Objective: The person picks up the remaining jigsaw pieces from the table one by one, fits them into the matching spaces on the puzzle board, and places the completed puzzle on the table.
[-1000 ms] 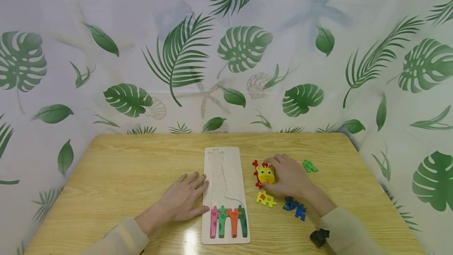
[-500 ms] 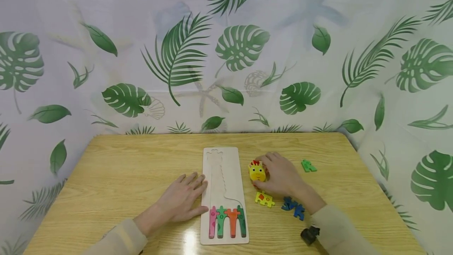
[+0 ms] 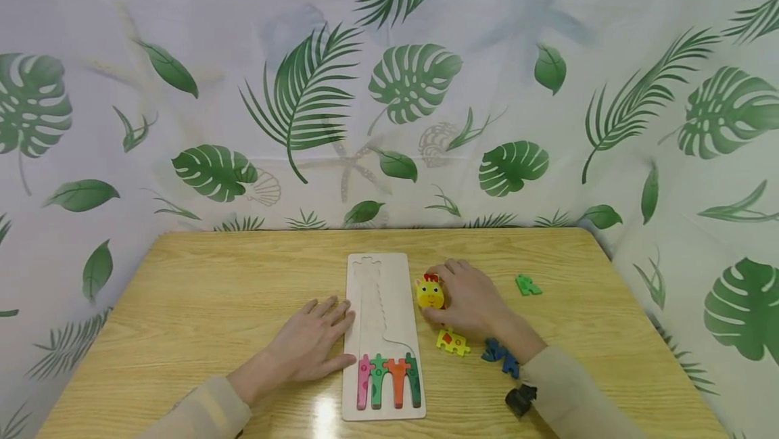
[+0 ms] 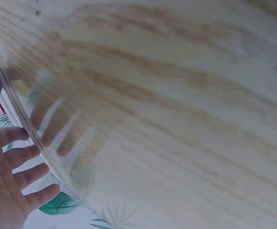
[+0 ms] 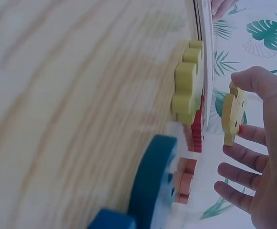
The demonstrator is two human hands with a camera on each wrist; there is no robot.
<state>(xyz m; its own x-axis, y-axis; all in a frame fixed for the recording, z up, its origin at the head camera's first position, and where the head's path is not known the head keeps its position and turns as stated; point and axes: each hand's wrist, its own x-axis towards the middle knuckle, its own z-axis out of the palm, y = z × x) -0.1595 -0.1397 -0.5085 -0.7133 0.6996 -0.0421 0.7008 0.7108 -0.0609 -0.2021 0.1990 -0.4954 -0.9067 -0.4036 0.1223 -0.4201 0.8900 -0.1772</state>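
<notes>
My right hand (image 3: 471, 304) pinches a yellow giraffe-head puzzle piece (image 3: 430, 295) between thumb and fingers, just right of the pale wooden puzzle board (image 3: 395, 297). In the right wrist view the giraffe head (image 5: 231, 117) is edge-on and off the table. My left hand (image 3: 304, 344) lies along the board's left edge, fingers spread. At the board's near end sit a pink leg piece (image 3: 363, 385), a green one (image 3: 376, 385), an orange one (image 3: 398, 385) and a dark green one (image 3: 414, 385). The giraffe-shaped recess above them holds no pieces.
A yellow spotted piece (image 3: 452, 342) lies right of the board, with blue pieces (image 3: 494, 351) beyond it. A green piece (image 3: 527, 285) is farther right. The right wrist view shows a red piece (image 5: 197, 124), mostly hidden under my hand in the head view.
My right hand has carried the giraffe head leftward, from over the red piece to near the board's right edge. My left hand has stayed in place.
</notes>
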